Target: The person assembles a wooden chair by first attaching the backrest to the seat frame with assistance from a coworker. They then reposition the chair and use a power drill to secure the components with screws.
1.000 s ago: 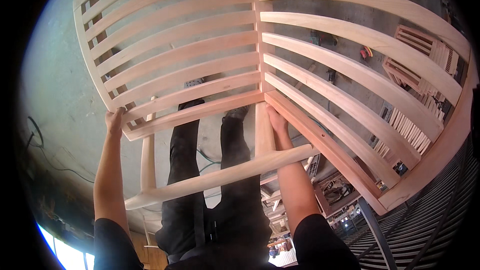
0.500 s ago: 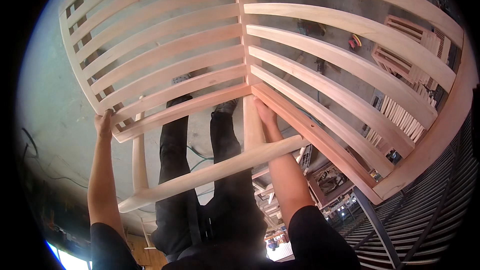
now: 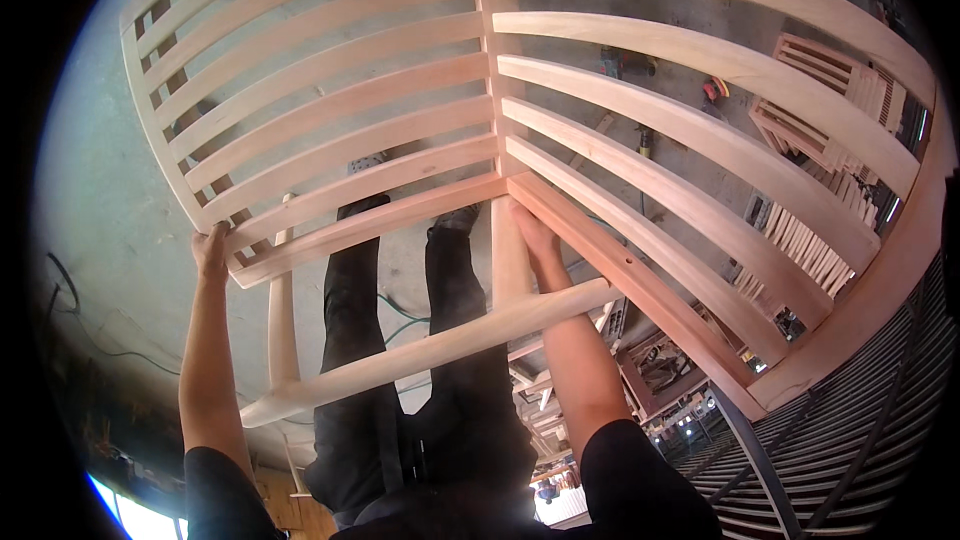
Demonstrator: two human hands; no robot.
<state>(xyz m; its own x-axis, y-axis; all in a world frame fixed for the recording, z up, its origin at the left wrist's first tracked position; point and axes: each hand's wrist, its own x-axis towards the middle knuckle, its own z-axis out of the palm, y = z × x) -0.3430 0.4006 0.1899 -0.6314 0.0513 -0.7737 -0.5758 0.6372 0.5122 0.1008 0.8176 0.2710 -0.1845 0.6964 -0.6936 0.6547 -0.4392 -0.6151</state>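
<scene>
Both hands [image 3: 212, 250] [image 3: 533, 232] gripping slatted wooden frame [image 3: 420, 150]

Slatted frame [image 3: 480, 140] close overhead, gaps perhaps hand-wide.

both hands [image 3: 210, 252] [image 3: 533, 232] raised — arms outstretched, gripping

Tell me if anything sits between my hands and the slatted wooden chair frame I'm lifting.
Nothing visible does. The left hand grips the outer corner of the slatted chair frame directly, and the right hand presses on the frame where the two slatted panels meet. The round rung crosses in front of the right forearm but does not separate either hand from the wood.
</scene>
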